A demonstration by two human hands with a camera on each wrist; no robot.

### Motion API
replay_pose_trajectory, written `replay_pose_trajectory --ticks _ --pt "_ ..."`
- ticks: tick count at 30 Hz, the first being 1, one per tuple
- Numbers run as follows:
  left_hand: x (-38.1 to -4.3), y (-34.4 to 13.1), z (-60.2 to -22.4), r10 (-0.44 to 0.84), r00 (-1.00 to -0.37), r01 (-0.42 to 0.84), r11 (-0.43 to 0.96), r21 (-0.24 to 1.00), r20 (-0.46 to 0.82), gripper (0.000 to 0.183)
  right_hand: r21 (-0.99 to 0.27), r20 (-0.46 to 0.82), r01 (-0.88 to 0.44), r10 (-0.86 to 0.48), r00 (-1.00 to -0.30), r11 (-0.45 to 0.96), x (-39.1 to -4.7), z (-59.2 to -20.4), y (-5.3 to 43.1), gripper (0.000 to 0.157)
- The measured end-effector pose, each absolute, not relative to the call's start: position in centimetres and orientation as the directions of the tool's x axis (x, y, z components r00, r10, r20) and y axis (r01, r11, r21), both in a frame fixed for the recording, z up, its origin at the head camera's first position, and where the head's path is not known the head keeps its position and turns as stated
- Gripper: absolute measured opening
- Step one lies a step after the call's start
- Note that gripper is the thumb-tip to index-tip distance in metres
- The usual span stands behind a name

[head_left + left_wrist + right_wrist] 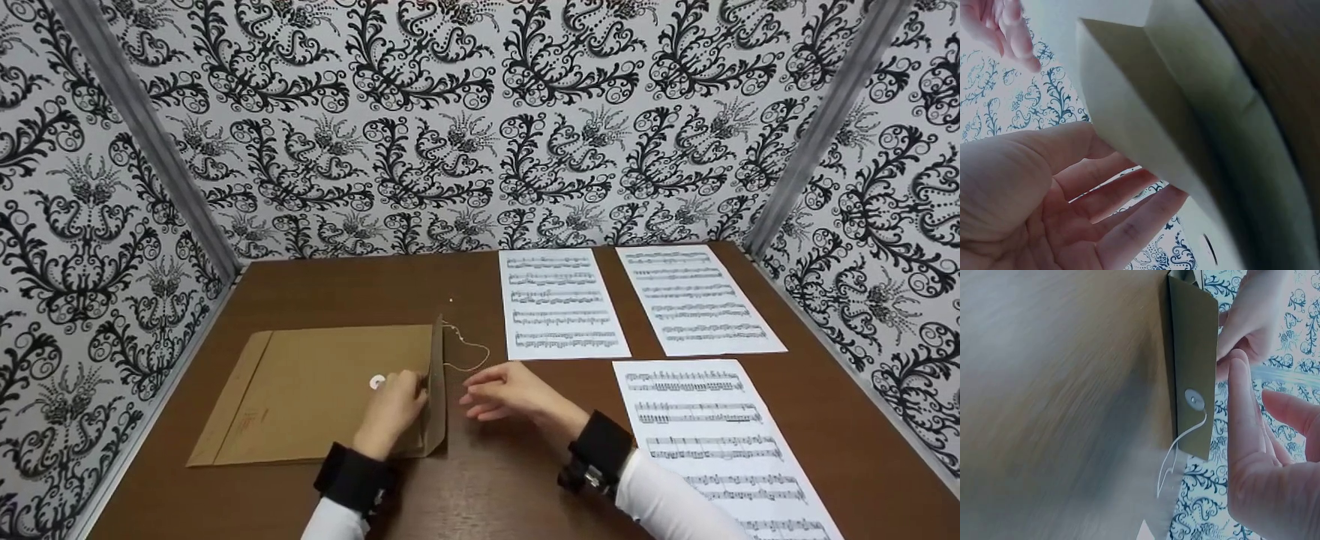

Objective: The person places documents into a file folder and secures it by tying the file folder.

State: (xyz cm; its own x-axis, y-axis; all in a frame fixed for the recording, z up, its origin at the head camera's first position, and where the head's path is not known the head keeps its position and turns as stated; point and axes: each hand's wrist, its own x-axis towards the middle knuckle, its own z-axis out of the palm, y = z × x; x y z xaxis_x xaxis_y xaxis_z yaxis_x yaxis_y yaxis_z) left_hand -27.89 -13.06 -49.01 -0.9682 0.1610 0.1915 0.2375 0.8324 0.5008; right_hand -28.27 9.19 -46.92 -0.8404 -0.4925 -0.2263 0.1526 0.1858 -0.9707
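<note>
A brown string-tie envelope [315, 386] lies on the table, its mouth facing right and its flap [438, 427] raised along that side. My left hand [391, 411] pinches the edge of the upper panel at the mouth, beside a white button disc [377, 382]. In the left wrist view the envelope's mouth [1168, 95] gapes, with the thumb and fingertips at its edge. To the right of the flap is my right hand [517, 394], holding nothing, fingers relaxed. A second disc [1194, 400] on the flap carries a loose string [1166, 458], which trails onto the table.
Printed music sheets lie on the right: one sheet [559, 307] and another [697, 300] at the back, and a third sheet [705, 420] nearer, partly under the right sleeve. Patterned wall panels [465, 135] enclose the brown table [480, 495] at the back and sides.
</note>
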Motion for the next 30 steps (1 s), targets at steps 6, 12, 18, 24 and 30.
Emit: replay_pose_trajectory --ticks 6,12,18,24,30 --pt "-27.7 -13.1 -48.9 0.196 -0.961 0.267 0.844 0.465 0.196 0.016 -0.972 -0.208 0.123 -0.494 -0.844 0.201 -28.0 -46.9 11.4 0.042" --pt "-27.3 -13.0 -48.4 0.243 -0.962 0.274 0.865 0.420 0.127 0.027 -0.972 -0.195 0.100 -0.500 -0.844 0.212 -27.3 -46.9 14.2 0.046" --pt "-26.4 -12.2 -47.3 0.278 -0.952 0.306 0.874 0.378 0.127 0.042 -0.954 -0.155 -0.005 -0.507 -0.848 0.300 -26.6 -46.8 17.8 0.046" --pt "-24.9 -10.6 -45.9 0.307 -0.937 0.347 0.867 0.359 0.164 0.044 -0.885 -0.066 -0.171 -0.480 -0.875 0.433 -25.3 -46.8 21.5 0.045" --pt "-23.4 -8.8 -45.2 0.390 -0.886 0.455 0.834 0.311 0.251 0.041 -0.822 -0.013 -0.269 -0.489 -0.872 0.502 -24.3 -46.8 25.9 0.044"
